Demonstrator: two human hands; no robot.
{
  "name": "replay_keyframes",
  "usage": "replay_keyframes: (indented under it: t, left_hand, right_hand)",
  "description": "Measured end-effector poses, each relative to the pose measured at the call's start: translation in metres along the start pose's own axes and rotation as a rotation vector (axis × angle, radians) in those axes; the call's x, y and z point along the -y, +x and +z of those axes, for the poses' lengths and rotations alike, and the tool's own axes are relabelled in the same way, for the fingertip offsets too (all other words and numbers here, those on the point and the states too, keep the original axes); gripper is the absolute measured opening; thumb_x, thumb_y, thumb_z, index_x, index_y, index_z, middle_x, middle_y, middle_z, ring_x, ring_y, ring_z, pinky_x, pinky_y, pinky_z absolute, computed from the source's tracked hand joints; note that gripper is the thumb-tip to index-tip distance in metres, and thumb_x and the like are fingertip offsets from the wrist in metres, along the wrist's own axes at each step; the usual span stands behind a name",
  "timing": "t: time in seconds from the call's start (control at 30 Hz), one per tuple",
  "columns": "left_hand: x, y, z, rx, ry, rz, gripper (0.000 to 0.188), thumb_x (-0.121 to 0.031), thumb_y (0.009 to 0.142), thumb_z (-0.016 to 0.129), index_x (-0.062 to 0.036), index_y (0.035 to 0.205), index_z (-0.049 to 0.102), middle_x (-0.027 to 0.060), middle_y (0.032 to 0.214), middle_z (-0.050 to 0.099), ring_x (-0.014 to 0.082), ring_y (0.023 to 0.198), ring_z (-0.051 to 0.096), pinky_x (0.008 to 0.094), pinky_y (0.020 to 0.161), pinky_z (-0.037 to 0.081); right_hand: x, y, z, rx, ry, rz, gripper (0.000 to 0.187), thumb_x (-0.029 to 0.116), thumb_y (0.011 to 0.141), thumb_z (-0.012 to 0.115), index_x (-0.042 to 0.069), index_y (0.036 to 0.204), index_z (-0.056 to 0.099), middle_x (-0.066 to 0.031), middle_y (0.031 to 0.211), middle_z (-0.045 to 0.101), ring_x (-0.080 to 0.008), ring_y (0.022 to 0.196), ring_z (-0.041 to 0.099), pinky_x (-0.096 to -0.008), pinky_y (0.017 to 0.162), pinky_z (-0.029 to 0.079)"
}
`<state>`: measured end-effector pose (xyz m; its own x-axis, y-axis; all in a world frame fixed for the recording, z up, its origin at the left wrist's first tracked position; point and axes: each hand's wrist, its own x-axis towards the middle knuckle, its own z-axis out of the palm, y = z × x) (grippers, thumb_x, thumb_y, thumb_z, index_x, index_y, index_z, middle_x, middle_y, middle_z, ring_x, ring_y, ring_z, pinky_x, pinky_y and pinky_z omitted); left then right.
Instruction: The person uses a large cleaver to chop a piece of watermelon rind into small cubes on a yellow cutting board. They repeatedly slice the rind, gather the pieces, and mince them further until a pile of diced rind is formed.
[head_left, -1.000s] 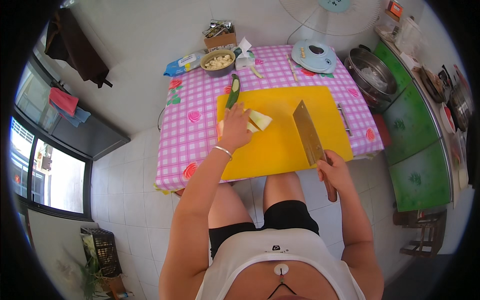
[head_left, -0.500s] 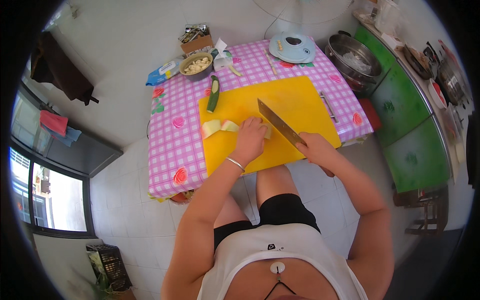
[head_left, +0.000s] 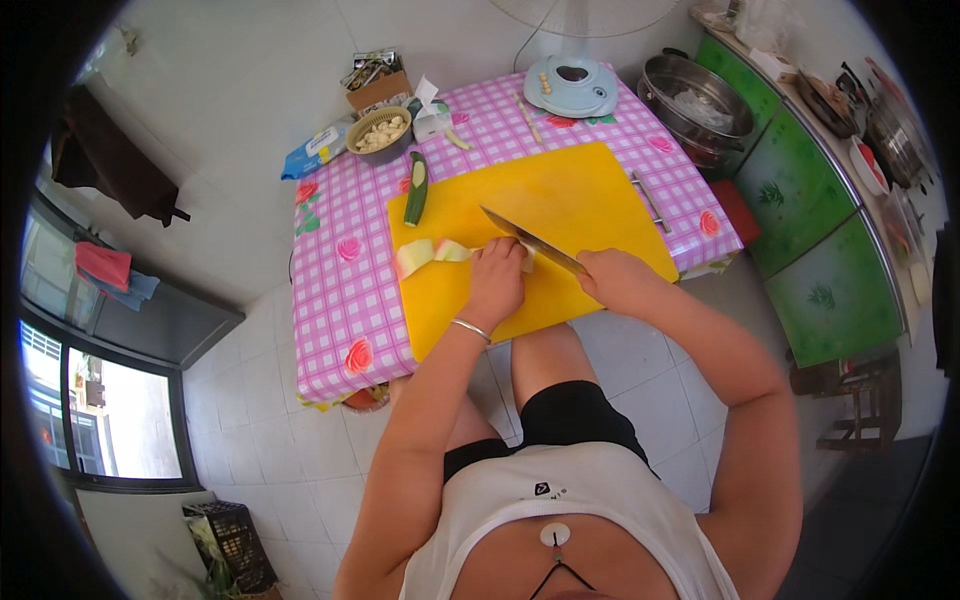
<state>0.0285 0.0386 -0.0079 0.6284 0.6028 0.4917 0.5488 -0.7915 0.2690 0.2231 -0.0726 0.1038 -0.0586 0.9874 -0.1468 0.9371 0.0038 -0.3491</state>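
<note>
My right hand (head_left: 622,281) grips the handle of a broad kitchen knife (head_left: 531,239), its blade slanting up and left over the yellow cutting board (head_left: 575,185). Curled fingers of my left hand (head_left: 497,280) press on a pale slice of melon rind (head_left: 528,261), mostly hidden beneath them. The blade lies right at these fingertips; whether it touches the slice I cannot tell. Left of that hand are two more pieces, a pale green rind piece (head_left: 414,257) and a pink-edged rind piece (head_left: 451,250). A cut dark green cucumber or zucchini (head_left: 416,192) rests across the board's far left edge.
A basket (head_left: 354,143) of whitish clove-like pieces, a blue packet (head_left: 315,152) and a tissue pack (head_left: 432,122) stand at the back left. Farther right is a light blue appliance (head_left: 570,95). A metal peeler-like tool (head_left: 650,202) lies beside the board. Steel pots (head_left: 690,100) stand beyond the table.
The knife has shifted left and its blade has turned, now lying closer against my left fingertips. My right hand moved slightly up and left with it. My left hand stays on the slice.
</note>
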Motion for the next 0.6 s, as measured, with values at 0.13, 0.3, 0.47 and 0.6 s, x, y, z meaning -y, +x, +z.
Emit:
replay_keyframes:
  t: [0.13, 0.3, 0.47, 0.6]
  left_hand:
    - [-0.001, -0.002, 0.000, -0.036, 0.013, 0.003, 0.025, -0.005, 0.077, 0.058, -0.0060, 0.102, 0.062, 0.0110, 0.111, 0.060, 0.0304, 0.110, 0.054, 0.0433, 0.091, 0.042]
    - [-0.001, -0.006, 0.000, -0.036, 0.021, 0.004, 0.026, -0.005, 0.077, 0.058, -0.0047, 0.104, 0.061, 0.0122, 0.113, 0.059, 0.0311, 0.110, 0.054, 0.0434, 0.091, 0.043]
    - [-0.001, -0.007, 0.001, -0.067, 0.009, 0.014, 0.028, -0.004, 0.076, 0.058, -0.0034, 0.103, 0.060, 0.0138, 0.115, 0.058, 0.0323, 0.110, 0.054, 0.0442, 0.091, 0.043]
    - [0.000, -0.008, 0.001, -0.049, -0.022, -0.011, 0.028, -0.003, 0.074, 0.058, -0.0025, 0.102, 0.060, 0.0145, 0.111, 0.057, 0.0335, 0.107, 0.053, 0.0436, 0.090, 0.044]
  right_hand:
    - [0.001, 0.000, 0.008, 0.004, 0.039, 0.029, 0.027, 0.022, 0.094, 0.053, -0.001, 0.107, 0.060, -0.0247, 0.096, 0.068, -0.0415, 0.092, 0.066, -0.0512, 0.082, 0.051]
    - [0.007, -0.001, -0.003, 0.030, 0.033, 0.023, 0.026, 0.021, 0.095, 0.052, -0.001, 0.105, 0.061, -0.0249, 0.096, 0.068, -0.0417, 0.093, 0.065, -0.0509, 0.083, 0.051]
    - [0.002, 0.004, 0.005, 0.033, 0.035, 0.010, 0.027, 0.022, 0.095, 0.052, -0.001, 0.104, 0.061, -0.0251, 0.097, 0.068, -0.0424, 0.094, 0.065, -0.0512, 0.084, 0.051]
    - [0.006, 0.006, 0.007, -0.005, 0.114, 0.025, 0.029, 0.023, 0.094, 0.053, -0.002, 0.104, 0.062, -0.0252, 0.098, 0.068, -0.0425, 0.094, 0.065, -0.0514, 0.084, 0.051]
